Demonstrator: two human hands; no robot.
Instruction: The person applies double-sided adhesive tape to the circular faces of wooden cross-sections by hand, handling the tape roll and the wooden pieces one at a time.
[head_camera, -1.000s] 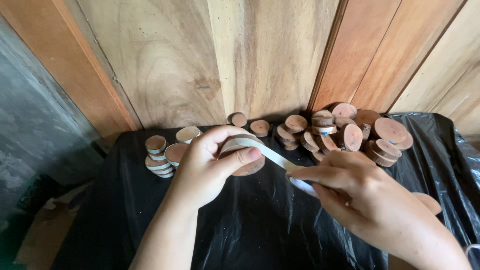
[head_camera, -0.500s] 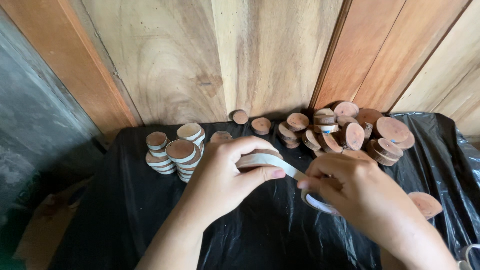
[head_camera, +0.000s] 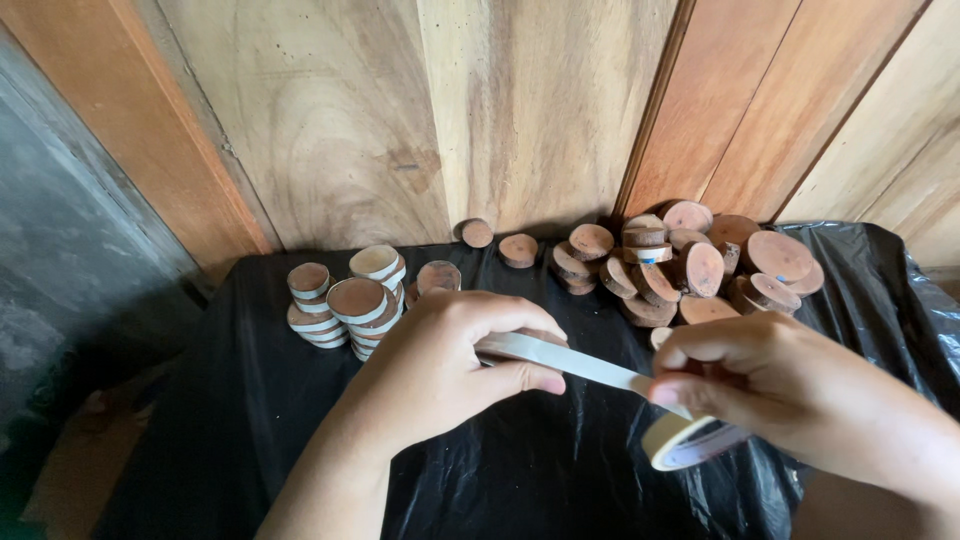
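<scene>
**Tape drawn out between two hands over the black sheet**

Since a second ago both hands have dropped lower and nearer the camera, so more of the wooden discs behind them now show, and the strip of tape runs longer between them.

Left hand curls around a wood slice, fingers and thumb closed on it and on the free end of the masking tape strip; only a sliver of the slice shows past the fingers, so it is probably a disc like the others. Right hand grips the tape roll, fingers bent tight over its top, the roll tilted with its pale side toward the camera. The strip stretches taut from left hand to roll, above the black plastic sheet.

Behind the left hand stand stacks of taped wood slices, bound with pale bands. Further right lies a loose heap of bare wood slices, some flat, some on edge, against the wooden plank wall.
</scene>
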